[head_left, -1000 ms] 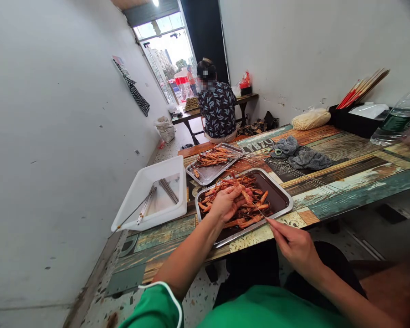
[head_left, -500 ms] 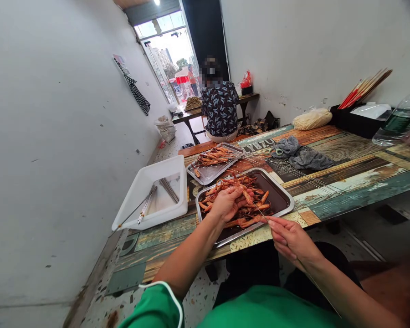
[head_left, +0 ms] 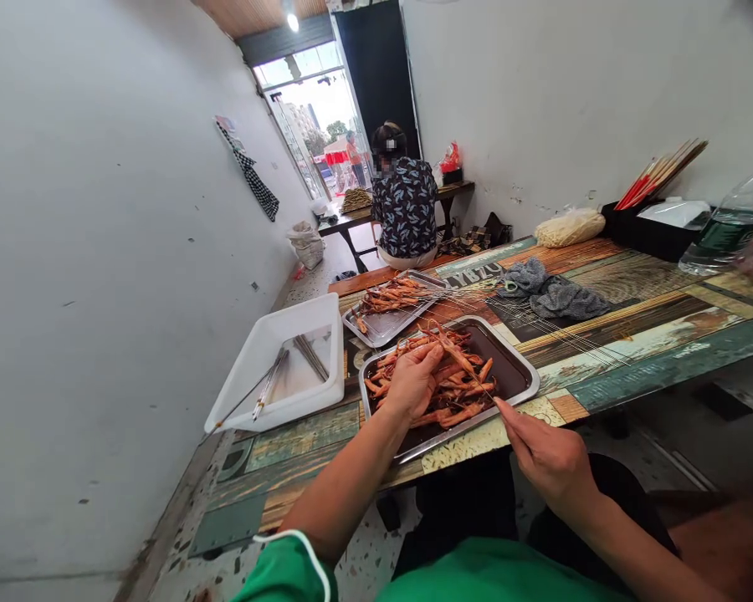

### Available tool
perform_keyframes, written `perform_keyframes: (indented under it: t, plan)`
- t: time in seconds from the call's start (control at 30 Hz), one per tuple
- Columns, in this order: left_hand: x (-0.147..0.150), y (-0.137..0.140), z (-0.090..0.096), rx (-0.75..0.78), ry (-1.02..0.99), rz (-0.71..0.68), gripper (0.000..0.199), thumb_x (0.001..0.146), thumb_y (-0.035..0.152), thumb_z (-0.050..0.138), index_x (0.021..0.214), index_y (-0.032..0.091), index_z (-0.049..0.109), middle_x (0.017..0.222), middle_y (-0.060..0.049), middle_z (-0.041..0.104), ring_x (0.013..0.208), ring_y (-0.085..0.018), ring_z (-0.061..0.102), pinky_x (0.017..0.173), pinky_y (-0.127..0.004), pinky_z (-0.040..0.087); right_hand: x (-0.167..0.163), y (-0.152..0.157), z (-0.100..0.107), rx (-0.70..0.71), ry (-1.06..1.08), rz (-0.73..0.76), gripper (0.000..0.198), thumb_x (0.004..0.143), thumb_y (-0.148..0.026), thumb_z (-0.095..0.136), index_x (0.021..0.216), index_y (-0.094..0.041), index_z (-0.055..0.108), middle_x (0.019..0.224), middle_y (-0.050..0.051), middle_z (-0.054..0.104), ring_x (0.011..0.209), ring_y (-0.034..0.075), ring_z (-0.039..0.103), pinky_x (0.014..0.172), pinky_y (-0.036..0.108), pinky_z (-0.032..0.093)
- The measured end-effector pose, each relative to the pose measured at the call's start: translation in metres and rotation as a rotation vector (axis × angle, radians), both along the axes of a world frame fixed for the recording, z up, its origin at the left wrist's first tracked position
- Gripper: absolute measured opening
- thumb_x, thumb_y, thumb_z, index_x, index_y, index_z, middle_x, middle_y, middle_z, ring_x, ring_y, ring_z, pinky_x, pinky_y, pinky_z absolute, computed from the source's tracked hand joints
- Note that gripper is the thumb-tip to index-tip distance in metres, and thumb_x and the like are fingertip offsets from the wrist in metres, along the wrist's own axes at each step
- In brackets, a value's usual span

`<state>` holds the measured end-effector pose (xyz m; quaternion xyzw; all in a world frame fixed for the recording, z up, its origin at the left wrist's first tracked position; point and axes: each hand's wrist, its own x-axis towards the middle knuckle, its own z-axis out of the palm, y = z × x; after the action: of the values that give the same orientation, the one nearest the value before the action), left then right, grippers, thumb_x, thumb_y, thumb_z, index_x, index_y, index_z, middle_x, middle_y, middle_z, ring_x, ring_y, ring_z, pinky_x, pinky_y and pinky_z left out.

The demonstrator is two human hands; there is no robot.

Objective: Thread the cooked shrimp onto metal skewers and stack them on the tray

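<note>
Above the silver rectangular metal tray (head_left: 532,385), left hand (head_left: 417,380) clamped on reddish-brown, elongated meat piece (head_left: 457,355). Right hand (head_left: 549,456), at tray's near edge, pinches thin metal skewer (head_left: 486,390) meeting it.

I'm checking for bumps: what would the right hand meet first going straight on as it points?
Probably the food piece in the left hand, in line with the skewer. Depth is unclear; if the right hand sits low, the tray's near rim could come first.
</note>
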<state>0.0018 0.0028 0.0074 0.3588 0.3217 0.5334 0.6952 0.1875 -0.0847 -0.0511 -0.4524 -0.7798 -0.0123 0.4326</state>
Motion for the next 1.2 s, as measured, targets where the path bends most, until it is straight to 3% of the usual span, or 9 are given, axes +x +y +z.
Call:
perform_keyframes:
  t: [0.37,0.6,0.7,0.8,0.9,0.97,1.03,1.13,1.2]
  plan:
    - [0.001,-0.003,0.003,-0.001,0.002,0.016,0.023,0.07,0.029,0.071,0.081,0.011,0.064,0.088,-0.009,0.07,0.095,-0.023,0.065,0.084,-0.035,0.052,-0.003,-0.003,0.005,0.142,-0.214,-0.076,0.03,0.09,-0.011,0.046,0.114,-0.005,0.063,0.062,0.003,0.066,0.051,0.011,0.06,0.053,0.025,0.039]
    - [0.0,0.0,-0.001,-0.101,-0.01,0.05,0.018,0.074,0.025,0.067,0.082,0.01,0.061,0.081,-0.011,0.07,0.088,-0.023,0.067,0.082,-0.037,0.053,-0.005,-0.006,-0.001,0.074,-0.171,-0.038,0.031,0.089,-0.011,0.045,0.115,-0.005,0.063,0.061,0.003,0.067,0.049,0.012,0.06,0.052,0.024,0.041]
    - [0.002,-0.001,-0.001,-0.107,-0.012,0.058,0.015,0.076,0.022,0.065,0.081,0.009,0.062,0.082,-0.012,0.07,0.087,-0.023,0.067,0.082,-0.037,0.053,-0.008,-0.008,-0.005,-0.059,0.015,0.03,0.032,0.09,-0.013,0.044,0.115,-0.006,0.063,0.086,0.011,0.073,0.072,0.015,0.068,0.066,0.023,0.048]
    - [0.004,-0.003,0.0,-0.135,-0.016,0.076,0.011,0.077,0.019,0.064,0.079,0.009,0.061,0.084,-0.013,0.07,0.087,-0.023,0.068,0.082,-0.037,0.053,-0.015,-0.01,-0.007,-0.314,0.304,0.037,0.03,0.089,-0.023,0.047,0.108,-0.01,0.067,0.096,0.012,0.072,0.082,0.018,0.068,0.073,0.025,0.05]
    - [0.005,-0.003,0.001,-0.152,-0.031,0.089,0.009,0.078,0.017,0.062,0.078,0.009,0.061,0.083,-0.013,0.07,0.087,-0.023,0.068,0.083,-0.037,0.053,-0.022,-0.01,-0.005,-0.67,0.666,0.05,0.031,0.084,-0.036,0.055,0.101,-0.015,0.069,0.068,0.004,0.067,0.056,0.012,0.061,0.052,0.022,0.047]
    - [0.004,-0.002,0.001,-0.161,-0.044,0.089,0.007,0.078,0.016,0.061,0.077,0.009,0.06,0.081,-0.012,0.07,0.087,-0.023,0.068,0.083,-0.037,0.052,-0.026,-0.009,-0.002,-0.911,0.935,0.141,0.034,0.08,-0.042,0.059,0.099,-0.016,0.068,0.047,-0.006,0.049,0.037,0.006,0.043,0.036,0.017,0.033]
    - [0.003,-0.001,0.001,-0.172,-0.052,0.079,0.007,0.079,0.016,0.06,0.076,0.009,0.06,0.078,-0.012,0.07,0.087,-0.023,0.068,0.084,-0.037,0.052,-0.027,-0.007,0.001,-1.123,1.139,0.278,0.036,0.078,-0.046,0.06,0.098,-0.016,0.066,0.042,-0.012,0.033,0.029,0.002,0.024,0.029,0.015,0.019]
    - [0.001,0.001,0.0,-0.18,-0.051,0.067,0.008,0.078,0.017,0.061,0.076,0.009,0.059,0.077,-0.012,0.07,0.087,-0.024,0.068,0.084,-0.038,0.052,-0.027,-0.005,0.007,-1.261,1.22,0.411,0.037,0.076,-0.048,0.06,0.096,-0.017,0.064,0.043,-0.014,0.027,0.026,0.0,0.012,0.026,0.016,0.014]
    - [0.001,0.001,-0.001,-0.184,-0.037,0.065,0.009,0.077,0.018,0.063,0.077,0.009,0.059,0.078,-0.012,0.07,0.086,-0.024,0.068,0.084,-0.038,0.051,-0.027,-0.004,0.011,-1.213,1.142,0.386,0.037,0.078,-0.049,0.057,0.096,-0.017,0.065,0.043,-0.014,0.027,0.025,0.001,0.012,0.025,0.017,0.015]
